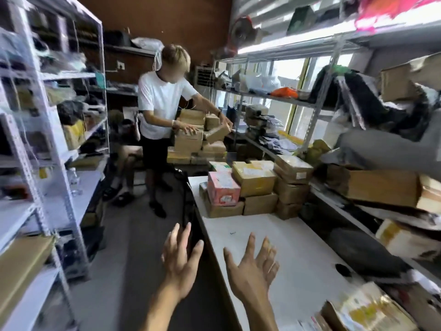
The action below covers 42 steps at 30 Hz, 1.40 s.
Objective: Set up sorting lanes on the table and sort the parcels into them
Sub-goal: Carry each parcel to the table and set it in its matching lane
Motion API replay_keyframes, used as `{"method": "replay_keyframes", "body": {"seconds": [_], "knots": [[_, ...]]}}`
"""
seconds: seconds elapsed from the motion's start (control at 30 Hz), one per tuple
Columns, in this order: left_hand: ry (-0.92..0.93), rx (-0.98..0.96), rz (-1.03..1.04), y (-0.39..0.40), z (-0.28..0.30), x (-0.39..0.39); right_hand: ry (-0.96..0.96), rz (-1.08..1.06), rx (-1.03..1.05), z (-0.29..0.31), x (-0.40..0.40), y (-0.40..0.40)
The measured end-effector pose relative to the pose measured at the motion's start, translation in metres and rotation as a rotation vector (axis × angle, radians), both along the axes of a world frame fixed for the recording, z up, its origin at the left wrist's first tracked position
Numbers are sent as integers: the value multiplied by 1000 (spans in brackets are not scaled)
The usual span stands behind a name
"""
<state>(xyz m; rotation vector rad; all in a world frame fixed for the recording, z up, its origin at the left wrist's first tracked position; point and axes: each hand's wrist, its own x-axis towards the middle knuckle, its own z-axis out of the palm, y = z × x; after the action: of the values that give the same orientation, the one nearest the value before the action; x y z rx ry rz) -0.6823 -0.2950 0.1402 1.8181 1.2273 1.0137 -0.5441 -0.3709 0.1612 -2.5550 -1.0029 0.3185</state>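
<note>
A white table [281,237] runs away from me on the right. At its far end stand several stacked parcels: brown cardboard boxes [254,179] and a pink box [223,187]. My left hand [181,261] hovers over the floor beside the table's left edge, fingers spread and straight, holding nothing. My right hand [253,271] is raised above the near part of the table, palm turned inward, fingers relaxed and empty. More parcels [365,311] lie blurred at the near right corner.
Another person in a white T-shirt [162,108] stands across the aisle handling brown boxes [191,137] in a pile. Metal shelving [59,144] full of goods lines the left; shelves with boxes [381,187] and bags line the right. A dark small object [342,269] lies on the table.
</note>
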Motion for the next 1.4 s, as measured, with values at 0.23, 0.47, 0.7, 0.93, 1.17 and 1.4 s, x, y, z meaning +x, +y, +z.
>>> {"method": "replay_keyframes", "body": {"seconds": [0.23, 0.47, 0.7, 0.93, 1.17, 1.4], "knots": [[42, -54, 17, 144, -11, 38, 68, 54, -2, -16, 34, 149], [298, 27, 42, 275, 13, 79, 72, 67, 99, -9, 83, 279], [296, -66, 6, 383, -14, 116, 55, 20, 83, -21, 122, 376], [258, -59, -116, 511, -25, 156, 62, -16, 19, -35, 145, 500], [243, -78, -233, 630, -25, 194, 0, -117, -1, -32, 166, 599], [164, -232, -377, 691, -47, 243, 78, -131, -18, -41, 194, 663]]}}
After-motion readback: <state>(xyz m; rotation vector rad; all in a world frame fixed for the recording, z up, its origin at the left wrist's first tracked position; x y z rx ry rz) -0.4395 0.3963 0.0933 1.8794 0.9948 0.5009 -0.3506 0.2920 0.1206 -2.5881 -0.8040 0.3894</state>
